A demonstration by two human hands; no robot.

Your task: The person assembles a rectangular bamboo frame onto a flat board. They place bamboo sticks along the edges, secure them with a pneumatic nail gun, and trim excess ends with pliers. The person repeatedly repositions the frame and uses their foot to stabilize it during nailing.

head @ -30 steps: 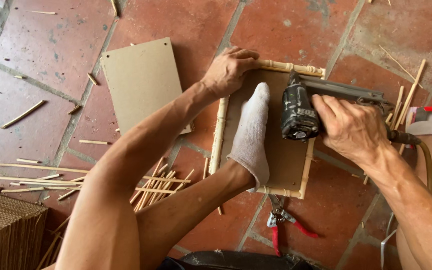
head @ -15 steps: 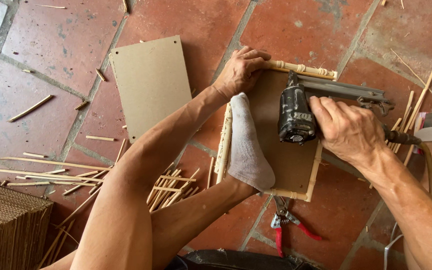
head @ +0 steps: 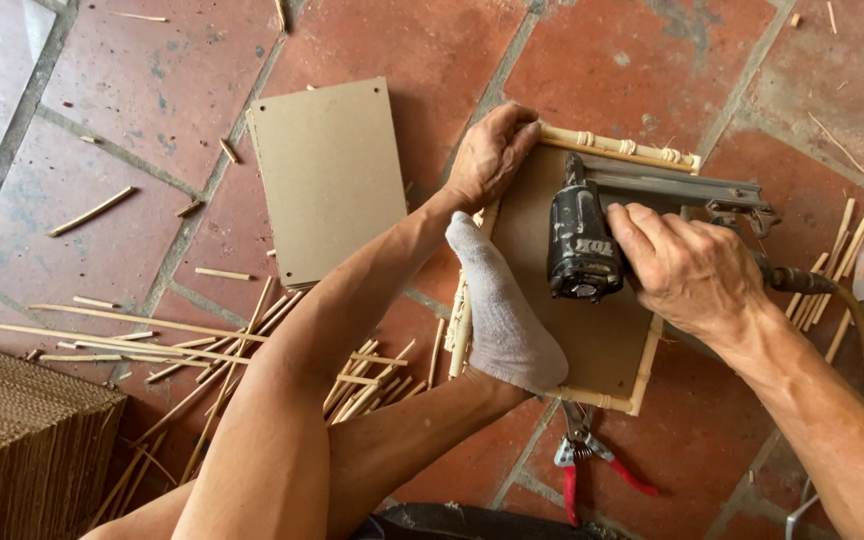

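The terracotta tile floor [head: 152,60] is littered with bamboo offcuts, and all positions below are given relative to the bamboo frame [head: 620,147].

The frame, with its brown backing board [head: 602,340] fitted inside, lies flat on the tiles. Compared with the picture half a second earlier, its position under the hands is practically unaltered; the small shift in view is attributed to the head camera. The frame is therefore judged to be pinned steady while fastening is carried on along its top edge.

A loose spare board [head: 332,180] lies just left of the frame. A stack of corrugated cardboard [head: 22,450] sits well to the lower left. Bamboo strips [head: 192,345] are scattered between that stack and the frame.

The frame's left rail is held down by a foot in a grey sock [head: 500,310]. The left hand [head: 492,155] is pressed, fingers curled, over the frame's top-left corner, where it was also seen earlier.

A black pneumatic nail gun [head: 582,240] is set on the board inside the frame, its magazine lying just below the top rail. It is gripped firmly by the right hand [head: 682,265], closed round the handle; its place has barely changed. An air hose [head: 812,282] trails off to the right.

Red-handled pliers [head: 587,465] lie just below the frame's lower edge.
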